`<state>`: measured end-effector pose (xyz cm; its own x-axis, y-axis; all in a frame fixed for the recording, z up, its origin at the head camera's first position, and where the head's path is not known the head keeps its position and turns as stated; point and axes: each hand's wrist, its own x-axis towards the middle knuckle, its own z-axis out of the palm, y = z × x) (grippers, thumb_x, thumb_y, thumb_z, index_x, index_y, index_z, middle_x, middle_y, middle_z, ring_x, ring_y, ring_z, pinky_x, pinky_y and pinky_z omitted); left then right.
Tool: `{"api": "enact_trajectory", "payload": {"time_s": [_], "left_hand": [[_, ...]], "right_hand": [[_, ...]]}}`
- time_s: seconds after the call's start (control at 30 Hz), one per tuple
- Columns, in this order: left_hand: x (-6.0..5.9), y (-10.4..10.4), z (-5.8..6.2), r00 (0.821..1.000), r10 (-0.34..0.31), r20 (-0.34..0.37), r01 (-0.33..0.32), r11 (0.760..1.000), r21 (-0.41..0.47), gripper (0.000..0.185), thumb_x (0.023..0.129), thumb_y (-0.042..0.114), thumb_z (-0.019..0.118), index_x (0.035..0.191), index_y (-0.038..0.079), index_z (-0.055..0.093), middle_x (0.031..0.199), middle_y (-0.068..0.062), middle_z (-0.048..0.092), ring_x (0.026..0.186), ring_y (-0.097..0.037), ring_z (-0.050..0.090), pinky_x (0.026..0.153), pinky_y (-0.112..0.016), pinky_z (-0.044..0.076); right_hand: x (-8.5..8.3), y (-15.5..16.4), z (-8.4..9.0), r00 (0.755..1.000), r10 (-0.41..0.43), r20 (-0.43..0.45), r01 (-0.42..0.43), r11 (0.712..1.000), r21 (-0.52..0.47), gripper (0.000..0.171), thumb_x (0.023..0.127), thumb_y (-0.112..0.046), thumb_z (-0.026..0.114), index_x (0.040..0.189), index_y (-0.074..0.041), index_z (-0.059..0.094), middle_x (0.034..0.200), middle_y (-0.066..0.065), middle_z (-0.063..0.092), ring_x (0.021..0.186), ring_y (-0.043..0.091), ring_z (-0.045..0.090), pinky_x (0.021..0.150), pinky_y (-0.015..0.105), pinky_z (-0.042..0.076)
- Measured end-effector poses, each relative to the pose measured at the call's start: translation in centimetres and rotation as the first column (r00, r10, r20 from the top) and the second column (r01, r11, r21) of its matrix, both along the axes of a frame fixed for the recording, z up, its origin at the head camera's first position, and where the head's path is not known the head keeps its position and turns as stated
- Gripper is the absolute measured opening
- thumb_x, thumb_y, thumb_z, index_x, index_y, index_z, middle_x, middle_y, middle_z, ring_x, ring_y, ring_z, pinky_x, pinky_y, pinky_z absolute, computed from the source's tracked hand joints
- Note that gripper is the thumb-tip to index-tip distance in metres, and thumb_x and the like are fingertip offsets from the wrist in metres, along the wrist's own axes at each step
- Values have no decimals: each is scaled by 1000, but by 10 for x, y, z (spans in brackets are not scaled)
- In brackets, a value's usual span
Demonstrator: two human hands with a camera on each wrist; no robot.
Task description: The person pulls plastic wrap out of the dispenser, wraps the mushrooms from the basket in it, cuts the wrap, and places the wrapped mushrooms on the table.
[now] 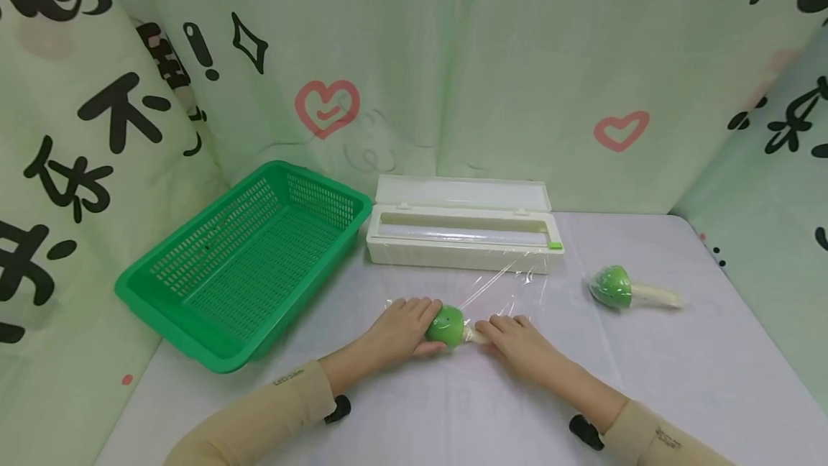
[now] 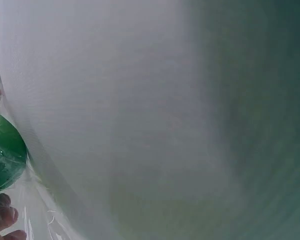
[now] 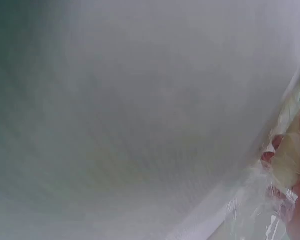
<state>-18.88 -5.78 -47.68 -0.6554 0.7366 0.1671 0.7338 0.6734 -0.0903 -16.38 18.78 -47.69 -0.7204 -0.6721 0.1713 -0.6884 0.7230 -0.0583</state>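
Note:
On the white tabletop, near the middle in the head view, both hands are on a green dome-headed object (image 1: 445,326) with a pale stem. My left hand (image 1: 402,323) grips the green head from the left, thumb on the near side. The stem is held by my right hand (image 1: 520,346), whose fingers partly hide it. Clear plastic wrap (image 1: 494,292) clings around the object and stretches back toward a dispenser. The left wrist view catches the film-covered green head (image 2: 5,152) at its edge. In the right wrist view, fingers surround the wrapped stem (image 3: 288,157).
Behind the hands stands a white wrap dispenser (image 1: 462,257), its lid (image 1: 462,193) raised over the roll (image 1: 462,234). A green slotted basket (image 1: 242,297) sits to the left. Over to the right lies another wrapped green-headed object (image 1: 613,287) with a pale stem. Printed curtains enclose the table.

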Motion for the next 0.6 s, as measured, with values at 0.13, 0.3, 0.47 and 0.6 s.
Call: {"api": "enact_trajectory", "payload": {"time_s": [0.13,0.3,0.47,0.6], "left_hand": [[-1,-1,0,997,21,-68,-20,1000,17,76,85,63,42,134,4,37,117,-6,49,101,-18,47,84,-30,40],[-3,-2,2,977,-82,-199,87,996,15,67,85,60,46,130,11,42,124,-4,47,109,-18,45,92,-32,36],[-4,1,1,953,-165,-253,170,985,-1,59,83,57,51,122,13,45,121,-3,47,105,-18,46,91,-34,36],[-6,4,-1,967,-120,-225,121,993,-8,64,82,56,55,126,12,41,124,-5,44,108,-20,45,93,-36,37]], "right_hand": [[-5,0,0,1000,3,24,-2,1000,-5,27,85,-18,62,110,-10,56,93,2,57,84,20,55,76,40,43],[-8,1,1,998,-12,56,13,1000,-17,25,85,-18,61,110,-12,57,95,0,55,86,20,52,77,40,42],[-13,2,5,994,-27,106,31,999,-33,24,85,-17,62,108,-11,59,98,0,53,90,19,50,78,41,40],[-20,5,10,985,-36,171,46,997,-54,25,86,-20,62,108,-10,60,96,-1,53,88,19,50,77,41,38]]}}
